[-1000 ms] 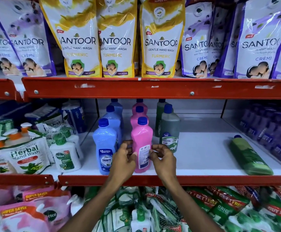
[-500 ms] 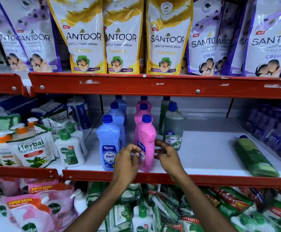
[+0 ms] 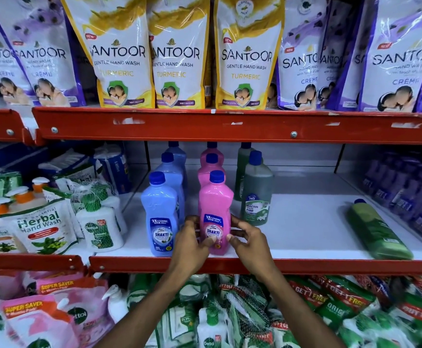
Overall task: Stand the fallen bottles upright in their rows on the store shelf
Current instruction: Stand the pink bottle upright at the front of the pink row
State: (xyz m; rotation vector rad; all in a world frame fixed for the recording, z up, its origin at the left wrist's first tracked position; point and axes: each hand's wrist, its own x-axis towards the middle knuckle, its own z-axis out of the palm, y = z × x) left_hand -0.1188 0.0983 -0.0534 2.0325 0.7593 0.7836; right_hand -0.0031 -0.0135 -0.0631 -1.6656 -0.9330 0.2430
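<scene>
A pink bottle (image 3: 215,204) with a blue cap stands upright at the front of the pink row on the white shelf (image 3: 305,234). My left hand (image 3: 192,243) grips its lower left side and my right hand (image 3: 248,241) grips its lower right side, and its label faces me. A blue bottle (image 3: 161,217) stands upright just to the left, heading its own row. Behind and to the right stands a dark green bottle (image 3: 256,194). A light green bottle (image 3: 378,232) lies on its side at the shelf's right end.
Purple bottles (image 3: 405,194) line the right wall of the shelf. Hand wash pouches and pump bottles (image 3: 99,222) crowd the left bay. Santoor pouches (image 3: 179,54) hang over the red upper rail (image 3: 204,126). Netted packs (image 3: 230,317) fill the level below.
The pink bottle has been turned so that its front label faces me. Both hands stayed around its lower part, and the camera moved closer.
</scene>
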